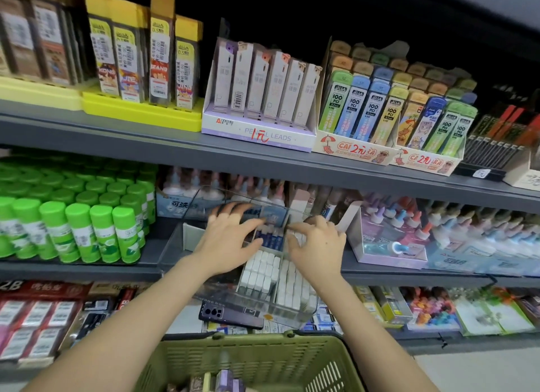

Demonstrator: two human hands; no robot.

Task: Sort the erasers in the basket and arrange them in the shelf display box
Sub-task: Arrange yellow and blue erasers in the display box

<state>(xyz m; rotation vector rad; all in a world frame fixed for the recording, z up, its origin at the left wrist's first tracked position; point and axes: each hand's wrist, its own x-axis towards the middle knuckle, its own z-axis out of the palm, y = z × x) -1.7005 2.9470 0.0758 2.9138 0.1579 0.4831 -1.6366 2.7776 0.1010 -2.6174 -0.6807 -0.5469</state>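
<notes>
grey metal shelves (175, 154) run across a shop aisle, stocked with green glue sticks (73, 231), pencil lead boxes (257, 99) and what look like glue bottles (467, 236). pale floor (482, 371) shows at lower right.

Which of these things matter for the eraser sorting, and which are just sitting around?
Part of the job: left hand, right hand, clear display box, white erasers, green basket.
Just lying about: dark phone, green glue sticks, pencil lead packs.
</notes>
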